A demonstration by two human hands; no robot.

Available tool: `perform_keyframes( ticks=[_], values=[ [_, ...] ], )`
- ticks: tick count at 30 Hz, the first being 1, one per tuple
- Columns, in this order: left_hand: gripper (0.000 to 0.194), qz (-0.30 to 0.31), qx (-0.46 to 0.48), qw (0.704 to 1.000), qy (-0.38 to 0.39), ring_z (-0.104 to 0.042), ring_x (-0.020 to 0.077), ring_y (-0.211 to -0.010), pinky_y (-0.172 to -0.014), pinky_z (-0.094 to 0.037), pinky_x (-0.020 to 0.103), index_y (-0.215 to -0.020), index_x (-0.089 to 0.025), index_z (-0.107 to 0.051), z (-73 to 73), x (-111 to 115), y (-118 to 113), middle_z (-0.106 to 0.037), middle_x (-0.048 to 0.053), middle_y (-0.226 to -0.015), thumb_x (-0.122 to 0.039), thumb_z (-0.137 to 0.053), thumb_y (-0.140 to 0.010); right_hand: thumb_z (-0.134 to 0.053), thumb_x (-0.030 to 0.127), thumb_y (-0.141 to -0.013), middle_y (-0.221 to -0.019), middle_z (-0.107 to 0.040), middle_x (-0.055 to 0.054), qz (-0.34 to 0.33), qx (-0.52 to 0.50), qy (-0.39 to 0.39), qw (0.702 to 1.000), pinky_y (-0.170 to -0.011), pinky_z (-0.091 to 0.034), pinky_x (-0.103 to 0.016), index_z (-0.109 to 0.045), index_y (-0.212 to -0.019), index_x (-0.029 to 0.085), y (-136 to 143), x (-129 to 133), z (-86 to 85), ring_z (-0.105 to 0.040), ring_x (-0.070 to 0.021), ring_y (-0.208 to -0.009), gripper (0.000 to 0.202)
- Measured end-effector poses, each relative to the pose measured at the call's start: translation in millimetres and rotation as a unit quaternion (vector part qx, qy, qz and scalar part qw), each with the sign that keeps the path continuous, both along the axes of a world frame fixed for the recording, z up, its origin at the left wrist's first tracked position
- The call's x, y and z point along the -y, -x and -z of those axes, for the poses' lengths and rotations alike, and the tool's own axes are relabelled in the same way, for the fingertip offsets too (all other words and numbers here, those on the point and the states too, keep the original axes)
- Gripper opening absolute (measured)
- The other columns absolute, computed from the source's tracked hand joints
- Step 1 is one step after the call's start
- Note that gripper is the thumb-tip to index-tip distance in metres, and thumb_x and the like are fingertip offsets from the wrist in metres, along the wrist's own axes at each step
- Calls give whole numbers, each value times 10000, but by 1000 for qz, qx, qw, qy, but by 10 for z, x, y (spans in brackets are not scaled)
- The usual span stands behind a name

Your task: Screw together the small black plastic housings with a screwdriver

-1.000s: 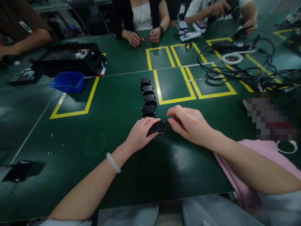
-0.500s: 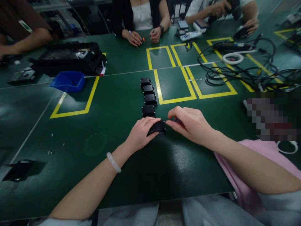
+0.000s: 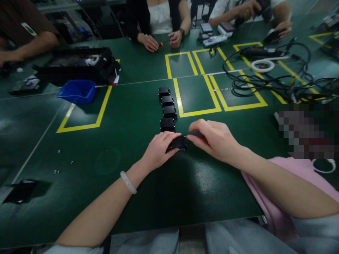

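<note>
My left hand (image 3: 160, 150) grips a small black block (image 3: 179, 142) between thumb and fingers on the green table. Just right of that block is my right hand (image 3: 212, 139), its fingers curled and its thumb extended toward the block's right edge. A dark object shows in part inside the curled fingers, too hidden to make out. Beyond my left hand, several like blocks stand in a line leading away from me, the nearest black block (image 3: 167, 124) close to my fingertips and the farthest black block (image 3: 164, 92) at the end.
A blue bin (image 3: 76, 91) and black trays (image 3: 76, 65) are at the left. Small metal bits (image 3: 57, 171) and a black plate (image 3: 21, 192) lie nearer. Black cables (image 3: 246, 84) coil at the right, above pink cloth (image 3: 280, 183). People's hands rest across the table (image 3: 127, 123).
</note>
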State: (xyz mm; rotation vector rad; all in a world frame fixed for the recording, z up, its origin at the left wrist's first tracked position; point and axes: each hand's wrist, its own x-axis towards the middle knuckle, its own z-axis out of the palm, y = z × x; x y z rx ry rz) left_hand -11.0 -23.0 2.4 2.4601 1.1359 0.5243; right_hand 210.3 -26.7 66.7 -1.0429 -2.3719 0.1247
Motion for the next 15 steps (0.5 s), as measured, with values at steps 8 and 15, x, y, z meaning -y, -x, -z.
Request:
perform_keyframes(
  ticks=[8,15],
  values=[
    [403,-2,-4,1000,1,-518,247,-1112,-930,-421,409,-1276,-210,-458,-6,2,1,-553,81,-1219,-289,-551,-892,-431,237,-910,-713,-601,-20,-5,-6,3,1000,-592,-395,-256,-522,-965,141,4,9,-7,-535,-131,-594,143],
    [408,-1,-4,1000,0,-519,249,-1115,-939,-420,418,-1278,-212,-455,-8,1,1,-554,81,-1218,-295,-552,-891,-419,203,-902,-685,-577,-14,-3,-12,12,1000,-573,-379,-246,-529,-929,136,1,11,-27,-505,-120,-565,132]
  ],
)
